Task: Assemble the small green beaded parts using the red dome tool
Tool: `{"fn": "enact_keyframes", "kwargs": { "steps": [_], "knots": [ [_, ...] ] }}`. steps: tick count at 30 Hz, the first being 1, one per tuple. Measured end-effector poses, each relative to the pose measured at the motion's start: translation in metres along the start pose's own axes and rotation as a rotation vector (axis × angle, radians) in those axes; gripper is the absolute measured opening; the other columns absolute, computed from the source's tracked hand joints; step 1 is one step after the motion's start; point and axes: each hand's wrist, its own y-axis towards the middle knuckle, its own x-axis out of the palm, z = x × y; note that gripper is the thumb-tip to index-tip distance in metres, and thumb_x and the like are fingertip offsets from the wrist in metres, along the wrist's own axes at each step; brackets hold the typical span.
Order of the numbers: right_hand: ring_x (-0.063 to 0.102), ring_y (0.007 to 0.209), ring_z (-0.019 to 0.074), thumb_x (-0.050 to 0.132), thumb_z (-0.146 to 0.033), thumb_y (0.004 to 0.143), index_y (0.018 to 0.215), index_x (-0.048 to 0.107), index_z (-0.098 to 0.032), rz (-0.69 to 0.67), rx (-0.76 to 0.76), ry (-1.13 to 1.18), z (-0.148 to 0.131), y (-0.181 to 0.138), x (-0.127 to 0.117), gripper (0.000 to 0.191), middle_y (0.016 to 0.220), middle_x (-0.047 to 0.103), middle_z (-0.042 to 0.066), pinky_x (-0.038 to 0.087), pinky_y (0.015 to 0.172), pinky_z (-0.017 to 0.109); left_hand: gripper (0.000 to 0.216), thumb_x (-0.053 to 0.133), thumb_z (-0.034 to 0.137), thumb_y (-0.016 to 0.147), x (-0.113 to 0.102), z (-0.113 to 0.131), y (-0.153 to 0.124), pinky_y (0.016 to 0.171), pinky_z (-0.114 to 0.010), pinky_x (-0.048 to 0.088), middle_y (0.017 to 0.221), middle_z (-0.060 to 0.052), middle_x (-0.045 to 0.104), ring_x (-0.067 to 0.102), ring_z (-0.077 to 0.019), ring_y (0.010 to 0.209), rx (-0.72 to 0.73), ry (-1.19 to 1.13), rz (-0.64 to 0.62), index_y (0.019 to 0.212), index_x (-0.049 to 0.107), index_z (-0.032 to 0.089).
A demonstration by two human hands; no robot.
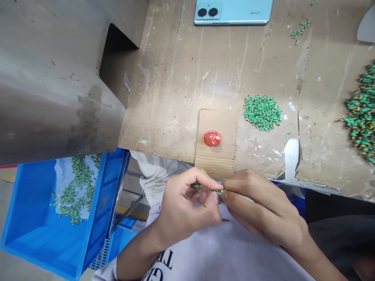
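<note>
My left hand (189, 203) and my right hand (263, 208) meet fingertip to fingertip just off the table's near edge. Between them they pinch a tiny green piece (219, 191), its ends partly covered by the fingers. More green (197, 186) shows inside the curled fingers of my left hand. Straight ahead on the table, a glossy red oval blob or shallow dish (212, 138) rests on a piece of cardboard (216, 162). To its right lies a flat pile of small green pieces with metallic-looking ends (262, 113).
A larger heap of green and yellowish pieces (363, 113) lies at the far right. A light blue phone (233, 11) sits at the back. At left stand a metal housing (58, 78) and, lower, a blue bin (96, 218) containing green pieces on a white sheet.
</note>
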Motion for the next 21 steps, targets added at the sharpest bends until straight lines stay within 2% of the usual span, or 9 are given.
{"fn": "enact_keyframes", "kwargs": {
  "steps": [4,7,14,21],
  "knots": [
    [0.075,0.081,0.0188,0.059,0.002,0.097,0.11,0.064,-0.02,0.043,0.027,0.17,0.004,0.002,0.003,0.026,0.095,0.078,0.008,0.063,0.07,0.031,0.012,0.071,0.008,0.08,-0.002,-0.003,-0.004,0.049,-0.02,0.047,0.066,0.001,0.068,0.059,-0.0108,0.053,0.094,0.035,-0.042,0.085,0.075,0.018],
    [0.077,0.078,0.019,0.066,-0.001,0.093,0.116,0.063,-0.021,0.091,0.116,0.336,0.004,0.004,0.006,0.03,0.093,0.079,0.006,0.065,0.069,0.03,0.015,0.074,0.007,0.083,-0.004,-0.006,-0.006,0.053,-0.02,0.049,0.072,0.0,0.072,0.059,-0.0105,0.057,0.21,0.098,-0.04,0.091,0.076,0.019],
    [0.075,0.076,0.0162,0.073,-0.011,0.099,0.116,0.066,-0.025,0.143,0.321,0.427,-0.003,-0.005,0.007,0.023,0.093,0.077,0.002,0.064,0.072,0.027,0.016,0.076,0.009,0.089,-0.008,-0.01,-0.008,0.057,-0.022,0.054,0.08,-0.003,0.077,0.068,-0.0132,0.064,0.326,0.123,-0.082,0.102,0.077,0.019],
    [0.07,0.079,0.0151,0.07,-0.018,0.103,0.115,0.065,-0.028,0.072,0.439,0.58,-0.005,-0.004,0.007,0.017,0.093,0.074,0.0,0.062,0.075,0.027,0.005,0.078,0.019,0.098,-0.013,-0.009,-0.004,0.062,-0.02,0.058,0.082,-0.003,0.078,0.069,-0.0108,0.067,0.429,0.133,-0.113,0.103,0.079,0.016]
  ]
}}
